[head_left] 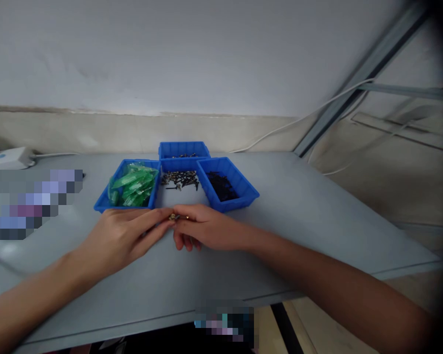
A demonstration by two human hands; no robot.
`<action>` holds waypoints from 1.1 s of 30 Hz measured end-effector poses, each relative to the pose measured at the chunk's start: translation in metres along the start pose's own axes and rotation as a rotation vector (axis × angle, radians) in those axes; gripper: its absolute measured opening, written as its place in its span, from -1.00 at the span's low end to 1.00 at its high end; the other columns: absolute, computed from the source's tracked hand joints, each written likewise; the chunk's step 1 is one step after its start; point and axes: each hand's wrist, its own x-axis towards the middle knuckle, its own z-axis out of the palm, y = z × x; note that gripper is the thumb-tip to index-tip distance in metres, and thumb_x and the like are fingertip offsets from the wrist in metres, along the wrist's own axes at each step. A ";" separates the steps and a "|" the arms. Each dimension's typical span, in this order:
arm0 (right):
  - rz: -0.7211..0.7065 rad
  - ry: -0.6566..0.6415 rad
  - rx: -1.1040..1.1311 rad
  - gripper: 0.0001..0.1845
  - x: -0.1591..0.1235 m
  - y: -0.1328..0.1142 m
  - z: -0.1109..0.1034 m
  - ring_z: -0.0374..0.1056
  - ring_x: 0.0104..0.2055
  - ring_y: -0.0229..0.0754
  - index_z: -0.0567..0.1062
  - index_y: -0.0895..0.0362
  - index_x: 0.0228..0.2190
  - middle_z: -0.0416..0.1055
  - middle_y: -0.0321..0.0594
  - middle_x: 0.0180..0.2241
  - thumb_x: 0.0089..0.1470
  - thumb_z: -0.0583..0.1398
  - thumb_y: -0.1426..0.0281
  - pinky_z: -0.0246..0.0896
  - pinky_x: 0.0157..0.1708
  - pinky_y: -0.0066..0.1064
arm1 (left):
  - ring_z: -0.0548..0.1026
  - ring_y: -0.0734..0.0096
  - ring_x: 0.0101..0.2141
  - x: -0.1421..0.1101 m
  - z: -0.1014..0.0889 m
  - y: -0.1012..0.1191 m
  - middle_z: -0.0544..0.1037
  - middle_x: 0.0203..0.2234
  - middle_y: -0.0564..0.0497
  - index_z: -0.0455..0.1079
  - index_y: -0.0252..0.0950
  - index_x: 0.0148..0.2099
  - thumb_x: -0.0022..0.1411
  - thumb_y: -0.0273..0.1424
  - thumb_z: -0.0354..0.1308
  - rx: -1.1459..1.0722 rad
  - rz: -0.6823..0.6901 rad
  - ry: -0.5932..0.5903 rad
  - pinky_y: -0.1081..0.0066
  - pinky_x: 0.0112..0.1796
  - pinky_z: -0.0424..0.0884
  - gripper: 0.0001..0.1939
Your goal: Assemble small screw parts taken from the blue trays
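Above the grey table, my left hand (120,231) and my right hand (206,227) meet at the fingertips. Between them they pinch a small brass-coloured and dark metal part (174,217), too small to make out its exact kind. Another brass glint shows between the right thumb and index finger; the other right fingers are curled below. Just beyond the hands, a loose pile of dark screw-like parts (180,179) with some brassy ends lies on the table. A blue bin of green plastic packets (137,184) stands left of the pile, and a blue bin of small black parts (221,186) stands right.
Behind the pile, a third blue bin (184,149) holds more brassy parts. A white power strip (8,158) sits at the far left, near a blurred-out item. A white cable (273,132) runs along the wall to a metal frame (354,81) at right.
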 end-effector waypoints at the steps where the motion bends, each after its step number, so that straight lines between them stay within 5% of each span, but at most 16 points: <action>1: 0.014 -0.022 0.077 -0.90 0.000 -0.001 0.000 0.21 -0.54 -0.38 0.26 0.13 -0.37 0.32 -0.36 -0.51 0.10 -0.05 0.47 0.11 -0.59 -0.54 | 0.49 0.51 -0.45 0.000 -0.001 0.000 0.54 -0.37 0.05 0.30 -0.28 -0.06 0.26 -0.36 -0.02 -0.009 0.001 0.010 0.52 -0.46 0.37 -0.78; 9: 0.033 -0.074 0.291 -0.87 0.002 -0.001 -0.002 0.20 -0.56 -0.40 0.27 0.12 -0.39 0.31 -0.36 -0.53 0.14 -0.04 0.41 0.12 -0.60 -0.54 | 0.41 0.60 -0.60 0.002 -0.005 0.005 0.48 -0.54 0.10 0.30 -0.31 -0.14 0.25 -0.40 -0.03 -0.039 -0.039 0.029 0.56 -0.55 0.28 -0.83; 19: 0.000 0.075 0.026 -0.83 0.001 0.000 -0.003 0.16 -0.56 -0.40 0.29 0.15 -0.54 0.26 -0.38 -0.59 0.05 -0.01 0.44 0.05 -0.60 -0.56 | 0.36 0.55 -0.64 0.002 -0.003 0.004 0.38 -0.67 0.14 0.29 -0.32 -0.29 0.23 -0.35 -0.06 -0.021 -0.084 -0.093 0.53 -0.60 0.20 -0.84; 27: -0.031 0.149 -0.326 -0.87 0.000 -0.001 0.001 0.13 -0.55 -0.38 0.27 0.15 -0.58 0.22 -0.40 -0.62 -0.04 0.02 0.46 -0.07 -0.57 -0.53 | 0.35 0.51 -0.64 0.005 0.001 0.004 0.35 -0.68 0.11 0.25 -0.30 -0.43 0.21 -0.33 -0.10 -0.003 -0.135 -0.335 0.50 -0.60 0.12 -0.78; 33: -0.088 0.156 -0.605 -0.90 -0.001 0.003 0.005 0.06 -0.57 -0.39 0.26 0.14 -0.57 0.18 -0.41 -0.63 -0.07 0.04 0.44 -0.13 -0.53 -0.50 | 0.32 0.56 -0.63 0.006 0.001 0.001 0.36 -0.65 0.13 0.27 -0.27 -0.41 0.20 -0.39 -0.07 -0.284 -0.261 -0.604 0.56 -0.60 0.14 -0.83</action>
